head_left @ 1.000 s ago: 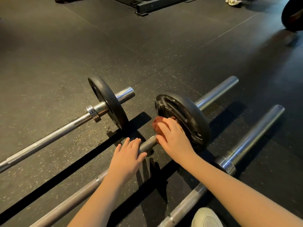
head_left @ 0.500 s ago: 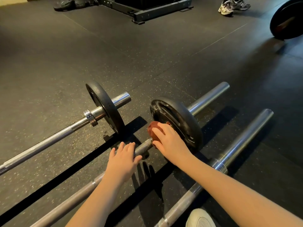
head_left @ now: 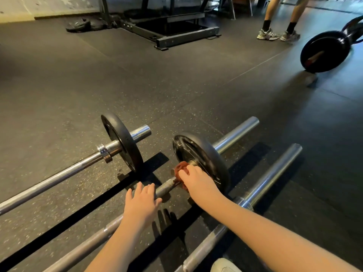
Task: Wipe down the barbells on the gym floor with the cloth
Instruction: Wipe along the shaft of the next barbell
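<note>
right hand (head_left: pixel 198 180) fingers curled round the red cloth (head_left: pixel 179 170), pressing it on the middle barbell (head_left: pixel 167 186) shaft where it meets the black plate (head_left: pixel 204 152) just beyond them; left hand (head_left: pixel 141 204) fingers straight, flat on the same shaft just behind the cloth, hands apart

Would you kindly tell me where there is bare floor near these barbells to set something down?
Widest bare floor lies beyond the bar ends, up to the rack frame; more left of the left barbell. Crowded: narrow strips between the three bars, where the left hand and right hand with cloth work.
</note>
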